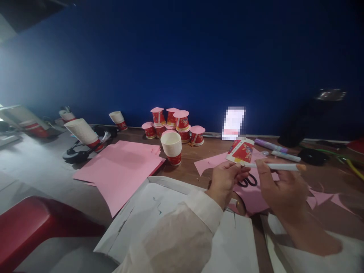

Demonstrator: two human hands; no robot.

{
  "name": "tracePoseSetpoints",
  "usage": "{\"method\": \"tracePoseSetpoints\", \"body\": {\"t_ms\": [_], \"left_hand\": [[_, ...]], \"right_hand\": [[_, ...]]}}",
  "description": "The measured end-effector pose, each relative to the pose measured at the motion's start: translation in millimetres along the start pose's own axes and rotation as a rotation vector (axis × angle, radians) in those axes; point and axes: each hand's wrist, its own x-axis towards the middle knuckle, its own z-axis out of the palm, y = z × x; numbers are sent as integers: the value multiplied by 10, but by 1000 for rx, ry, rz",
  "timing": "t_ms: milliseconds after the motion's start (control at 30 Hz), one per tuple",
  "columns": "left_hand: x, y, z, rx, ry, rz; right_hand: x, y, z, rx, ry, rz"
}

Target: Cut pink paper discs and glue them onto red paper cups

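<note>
My left hand [223, 184] grips a red and white paper cup [241, 151] near its rim, and the cup is tilted. A white marker pen [284, 167] lies between the fingers of my right hand [287, 193], its tip end pointing left at the cup's lower edge. Whether the tip touches the cup I cannot tell. Just below the hands, black scissor handles [249, 181] rest on pink paper [256, 197] with cut-out curves; the blades are hidden.
Red cups topped with pink paper discs [182, 117] are stacked by the blue partition [170, 57]. Nearer stands a stack of cups [172, 148]. Pink sheets [125, 163] lie left, markers [271, 146] and black tape [313, 156] right. A red stool [36, 223] is lower left.
</note>
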Motion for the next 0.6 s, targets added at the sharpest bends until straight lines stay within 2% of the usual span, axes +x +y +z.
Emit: {"method": "tracePoseSetpoints", "body": {"t_ms": [167, 600], "left_hand": [[-13, 9, 0, -5, -15, 10], [-24, 24, 7, 11, -4, -7]], "right_hand": [[11, -10, 14, 16, 7, -110], [22, 5, 37, 5, 49, -125]]}}
